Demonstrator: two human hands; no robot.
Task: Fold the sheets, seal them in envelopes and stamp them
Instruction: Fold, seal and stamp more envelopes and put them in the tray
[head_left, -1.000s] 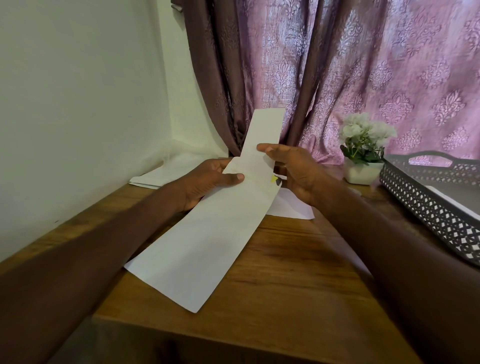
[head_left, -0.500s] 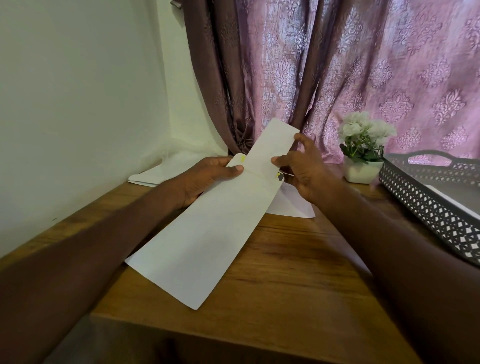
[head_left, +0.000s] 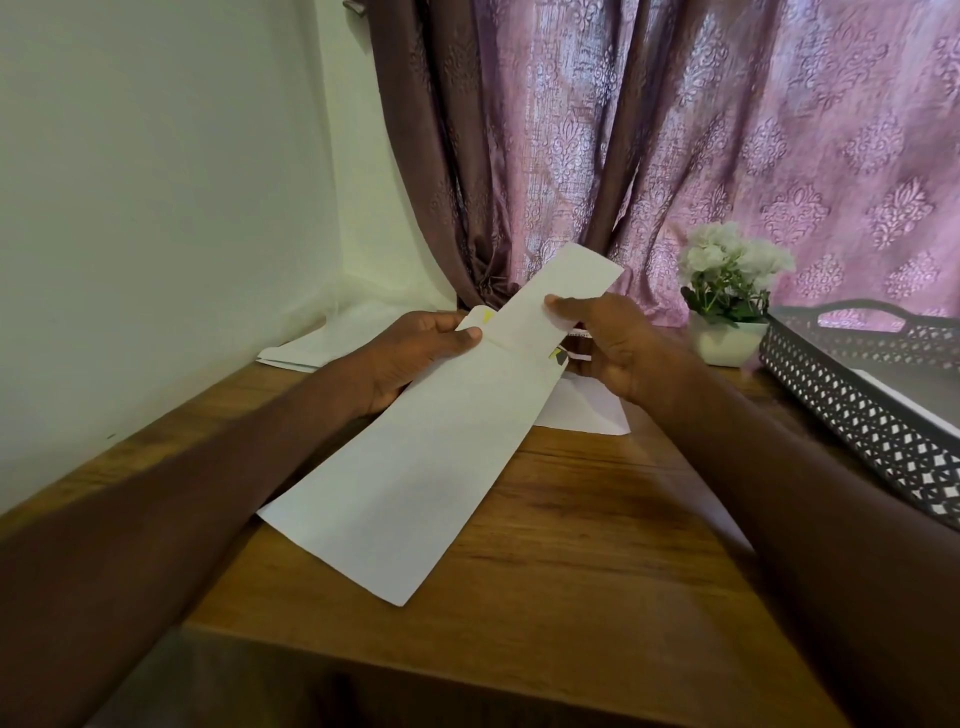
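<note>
A long white envelope (head_left: 431, 467) slants across the wooden table (head_left: 571, 571), its near end resting on the wood and its far end lifted. My left hand (head_left: 415, 353) pinches the envelope's left edge near the opening, where small yellow marks show. A folded white sheet (head_left: 566, 280) sticks out of that opening, pointing up and to the right. My right hand (head_left: 608, 343) grips the sheet's right side, thumb on top.
A stack of white paper (head_left: 311, 348) lies at the back left by the wall. Another white sheet (head_left: 587, 410) lies under my right hand. A potted white flower (head_left: 727, 312) and a dark perforated tray (head_left: 857, 410) stand at the right, before a purple curtain.
The folded sheet has tilted to the right and sunk lower into the envelope. My right hand has shifted its grip on the sheet. My left hand has stayed on the envelope.
</note>
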